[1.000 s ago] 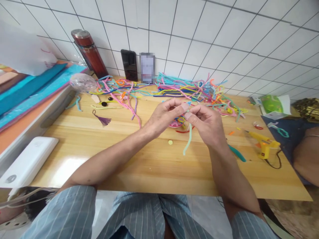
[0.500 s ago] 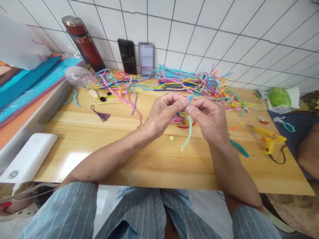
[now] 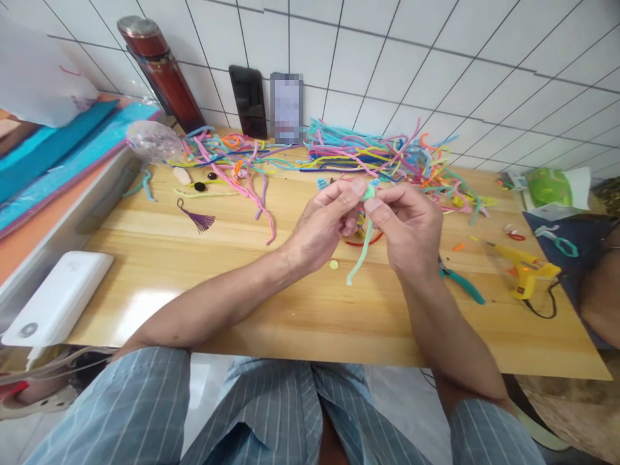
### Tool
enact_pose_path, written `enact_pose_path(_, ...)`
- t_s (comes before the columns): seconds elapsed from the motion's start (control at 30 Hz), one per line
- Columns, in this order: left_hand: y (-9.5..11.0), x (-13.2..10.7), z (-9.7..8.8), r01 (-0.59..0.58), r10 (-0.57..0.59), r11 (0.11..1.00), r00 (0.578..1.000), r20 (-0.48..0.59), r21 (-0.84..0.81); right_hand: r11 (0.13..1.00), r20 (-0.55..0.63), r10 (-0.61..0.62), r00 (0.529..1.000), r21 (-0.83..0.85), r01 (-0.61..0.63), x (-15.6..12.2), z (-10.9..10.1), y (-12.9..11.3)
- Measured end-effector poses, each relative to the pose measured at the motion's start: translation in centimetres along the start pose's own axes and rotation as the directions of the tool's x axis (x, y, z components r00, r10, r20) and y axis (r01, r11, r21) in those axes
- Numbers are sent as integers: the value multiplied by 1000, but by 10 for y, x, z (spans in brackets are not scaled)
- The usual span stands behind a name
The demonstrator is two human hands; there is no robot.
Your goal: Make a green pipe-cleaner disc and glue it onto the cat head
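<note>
A light green pipe cleaner [image 3: 358, 261] is pinched between both my hands above the table, its loose end hanging down. Its upper part is bent into a small green piece, with a blue bit [image 3: 374, 183] showing just above the fingertips. My left hand [image 3: 334, 216] grips it with thumb and index finger; my right hand [image 3: 409, 223] pinches it from the other side. Behind the hands lie partly hidden coloured pipe-cleaner pieces, among them a red one [image 3: 371, 240]. A small yellow disc [image 3: 334, 265] rests on the wood below.
Coloured pipe cleaners [image 3: 358, 152] are heaped along the wall. Two phones, one black [image 3: 248, 101], and a red thermos [image 3: 162, 74] stand behind. On the right are teal-handled pliers [image 3: 465, 286] and a yellow glue gun [image 3: 527, 271]; a purple tassel [image 3: 199, 218] and white power bank [image 3: 58, 297] lie left.
My fingers have shifted on the pipe cleaner, so more of its bent green part shows between them. Its hanging end has swung slightly left. The camera view has tilted a little.
</note>
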State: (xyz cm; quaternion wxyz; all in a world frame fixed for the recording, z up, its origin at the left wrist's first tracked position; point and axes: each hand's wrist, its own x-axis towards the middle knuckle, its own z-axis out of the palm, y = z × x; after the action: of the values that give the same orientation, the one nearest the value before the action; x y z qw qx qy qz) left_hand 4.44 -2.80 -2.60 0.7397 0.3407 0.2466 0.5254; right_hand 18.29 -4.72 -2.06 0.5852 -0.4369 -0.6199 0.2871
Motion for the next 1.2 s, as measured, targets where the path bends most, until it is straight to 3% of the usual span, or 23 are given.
enact_pose_path(0.07, 4, 6, -8, -30, 24, 996, 997, 70, 82, 999, 3, -17, 1000, -33, 17, 3, -6, -1)
enact_pose_path(0.17, 15, 15, -20, -192, 134, 951, 962, 238, 240, 997, 69, 14, 997, -79, -8, 7, -16, -4)
enact_pose_path(0.3, 29, 21, -26, -267, 116, 879, 923, 366, 394, 992, 140, 73, 987, -113, -57, 8, -21, -7)
enact_pose_path(0.47, 24, 24, -24, -236, 131, 897, 949, 287, 373, 993, 148, 96, 984, -87, -83, 8, -18, -5)
enact_pose_path(0.67, -5, 20, -22, -155, 139, 965, 986, 88, 213, 996, 80, 88, 993, -10, -88, 3, -5, 3)
enact_pose_path(0.8, -18, 13, -18, -108, 104, 992, 993, 46, 71, 997, 18, 76, 997, 4, -76, -3, 6, 4)
enact_pose_path(0.9, -19, 11, -15, -81, 78, 996, 996, 52, 49, 996, 3, 85, 996, -5, -85, -3, 6, 1)
enact_pose_path(1.0, -11, 13, -16, -80, 66, 987, 993, 100, 140, 997, 3, 63, 998, -34, -63, 2, -2, -2)
enact_pose_path(1.2, 20, 25, -27, -303, 163, 843, 932, 325, 445, 991, 64, 12, 998, -134, -4, 10, -18, -4)
